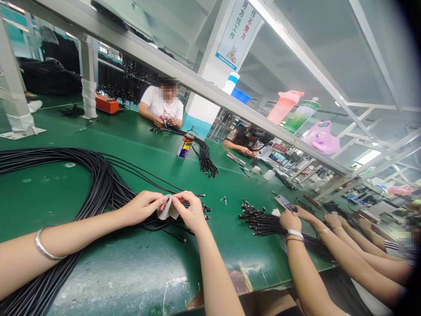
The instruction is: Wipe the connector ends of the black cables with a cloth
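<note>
A small whitish cloth (168, 210) is pinched between the fingers of my left hand (144, 208) and my right hand (191, 210), its folds hanging down between them. Whether a cable runs inside the cloth is hidden. Beneath and around both hands lies a thick bundle of black cables (98, 175), curving in from the left. Their metal-tipped connectors (206, 210) stick out just past my right hand. My left forearm, with a silver bangle (44, 245), crosses over the bundle.
A spray can (186, 145) stands on the green table (148, 162) ahead. To the right, a co-worker's hands (291, 219) are beside another cable bundle (259, 219) and a phone (284, 203). Across the table sits another person (162, 103). Overhead runs a shelf rail (197, 85).
</note>
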Action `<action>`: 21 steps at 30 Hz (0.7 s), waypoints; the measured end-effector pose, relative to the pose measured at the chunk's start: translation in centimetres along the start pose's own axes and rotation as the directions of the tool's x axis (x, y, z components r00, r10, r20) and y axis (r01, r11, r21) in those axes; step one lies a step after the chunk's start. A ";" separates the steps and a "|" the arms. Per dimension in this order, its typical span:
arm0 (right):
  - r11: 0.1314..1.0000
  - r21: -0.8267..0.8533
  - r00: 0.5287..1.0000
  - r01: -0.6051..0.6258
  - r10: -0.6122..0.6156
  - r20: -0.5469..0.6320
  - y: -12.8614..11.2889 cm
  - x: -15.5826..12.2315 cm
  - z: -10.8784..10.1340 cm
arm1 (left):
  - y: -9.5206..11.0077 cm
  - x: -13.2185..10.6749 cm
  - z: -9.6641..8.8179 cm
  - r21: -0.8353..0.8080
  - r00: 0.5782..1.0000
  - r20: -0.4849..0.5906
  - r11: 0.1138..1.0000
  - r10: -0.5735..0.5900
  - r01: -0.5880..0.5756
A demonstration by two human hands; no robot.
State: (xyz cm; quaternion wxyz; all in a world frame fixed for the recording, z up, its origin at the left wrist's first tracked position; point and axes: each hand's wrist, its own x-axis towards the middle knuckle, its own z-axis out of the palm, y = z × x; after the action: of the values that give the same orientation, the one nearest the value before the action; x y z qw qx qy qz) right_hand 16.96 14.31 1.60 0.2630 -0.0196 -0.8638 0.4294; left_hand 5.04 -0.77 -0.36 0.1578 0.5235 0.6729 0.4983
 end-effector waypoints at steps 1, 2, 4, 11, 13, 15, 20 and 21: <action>1.000 0.005 1.000 -0.002 0.002 0.007 0.0 0.0 0.0 | 0.0 0.0 0.0 0.000 1.000 0.002 1.000 0.001 -0.001; 1.000 0.007 1.000 -0.005 0.005 0.010 0.0 0.0 0.0 | 0.0 0.0 0.0 -0.002 1.000 0.003 1.000 0.002 -0.002; 1.000 0.006 1.000 -0.013 0.013 0.009 0.0 0.0 0.1 | -0.1 0.0 0.0 -0.009 1.000 0.003 1.000 0.005 -0.005; 1.000 0.006 1.000 -0.010 0.010 -0.001 0.3 -0.1 0.2 | -0.3 -0.1 0.1 -0.015 0.999 0.014 0.999 -0.042 0.042; 1.000 -0.004 1.000 0.006 -0.006 -0.016 0.4 -0.1 0.3 | -0.3 -0.1 0.1 -0.022 0.999 0.021 0.999 -0.049 0.049; 1.000 0.005 0.999 -0.003 0.003 -0.038 0.3 -0.1 0.4 | -0.3 -0.1 0.0 -0.021 0.998 0.025 0.998 -0.051 0.052; 0.982 0.122 0.987 -0.147 0.154 -0.044 0.2 -0.1 0.9 | -0.4 0.0 0.1 0.013 0.998 0.033 0.999 -0.053 0.053; 0.978 0.135 0.985 -0.161 0.168 -0.044 0.2 -0.1 1.0 | -0.5 0.0 0.1 0.016 0.998 0.035 0.999 -0.052 0.051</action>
State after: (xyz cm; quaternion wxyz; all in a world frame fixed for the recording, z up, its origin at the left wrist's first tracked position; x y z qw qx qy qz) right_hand 16.59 13.67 0.92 0.2511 -0.0857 -0.8215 0.5047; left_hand 4.85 -0.72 -0.78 0.1787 0.5160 0.6868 0.4797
